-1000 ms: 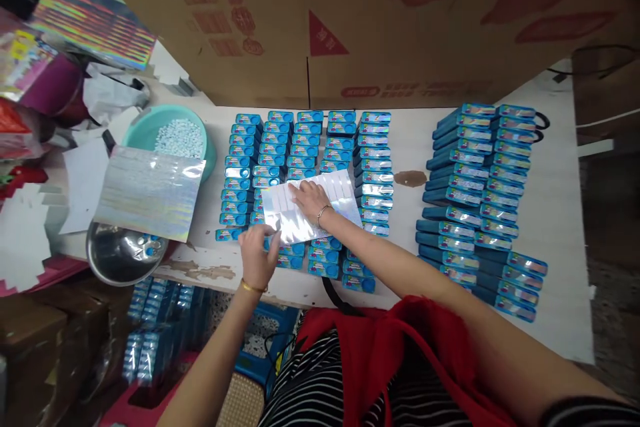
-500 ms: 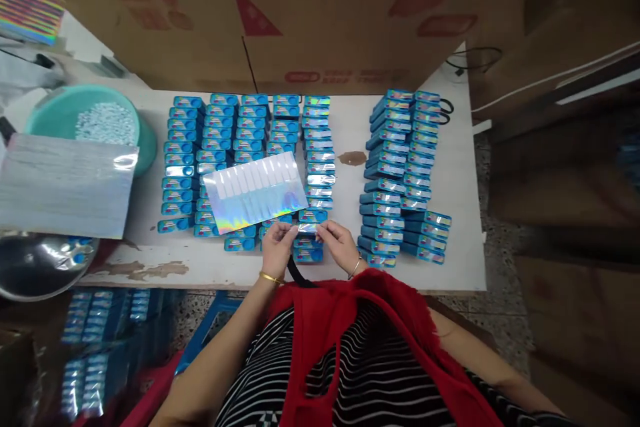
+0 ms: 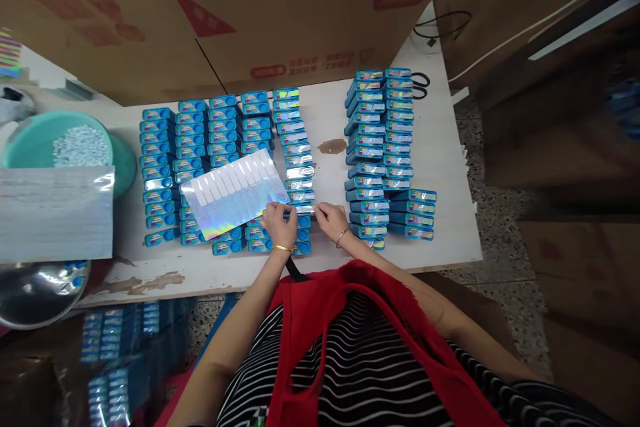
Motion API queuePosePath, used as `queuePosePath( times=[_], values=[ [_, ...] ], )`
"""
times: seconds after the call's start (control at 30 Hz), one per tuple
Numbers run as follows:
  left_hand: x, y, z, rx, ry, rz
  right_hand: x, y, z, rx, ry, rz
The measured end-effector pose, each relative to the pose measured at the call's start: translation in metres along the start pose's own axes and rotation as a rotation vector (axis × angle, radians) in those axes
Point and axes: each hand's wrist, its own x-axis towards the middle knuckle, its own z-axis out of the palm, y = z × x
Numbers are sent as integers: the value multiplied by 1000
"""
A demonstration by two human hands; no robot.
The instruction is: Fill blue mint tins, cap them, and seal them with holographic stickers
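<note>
Between my hands, a shiny silver sticker strip (image 3: 305,209) lies across the top edge of a small blue box in the column in front of me. My left hand (image 3: 281,224) is closed at the strip's left end, thumb and forefinger pinched together. At the other end, my right hand (image 3: 332,221) pinches with its fingertips. A holographic sticker sheet (image 3: 235,195) with pale strip-shaped marks rests tilted on the boxes left of my left hand. Several blue boxes (image 3: 299,173) above the strip carry shiny strips along their tops.
More blue boxes (image 3: 367,155) stand in two columns at the right, with black scissors (image 3: 421,85) behind. At the left are a teal basin (image 3: 123,153) of small pale pieces, a stack of silver sheets (image 3: 55,213) and a metal bowl (image 3: 40,293). A large carton (image 3: 150,60) closes off the back.
The view has shifted, so the table appears further left. Both hands have moved slightly away from my body with the strip, up the column of boxes.
</note>
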Motion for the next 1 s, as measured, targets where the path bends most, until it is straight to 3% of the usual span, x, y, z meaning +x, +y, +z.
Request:
queuePosePath(
  times=[0.17, 0.33, 0.53, 0.63, 0.7, 0.77, 0.9, 1.0],
  values=[
    [1, 1, 1, 126, -23, 8, 1, 7, 7, 17, -37, 47],
    [7, -4, -6, 144, 12, -64, -8, 7, 14, 62, 67, 86],
    [0, -5, -3, 171, 4, -61, -21, 8, 20, -87, -161, -8],
    [6, -16, -17, 102, 11, 5, -13, 2, 14, -232, -111, 29],
    [24, -36, -40, 23, 55, 87, 1, -15, 10, -268, 3, -14],
    [52, -65, -73, 7, 144, 145, 23, -46, 10, -258, 24, -138],
    [118, -129, -135, 245, 256, 107, 78, -130, 39, -304, -201, -376],
    [149, -163, -156, 404, 135, 118, 111, -177, 77, -375, -349, -436]
  ],
)
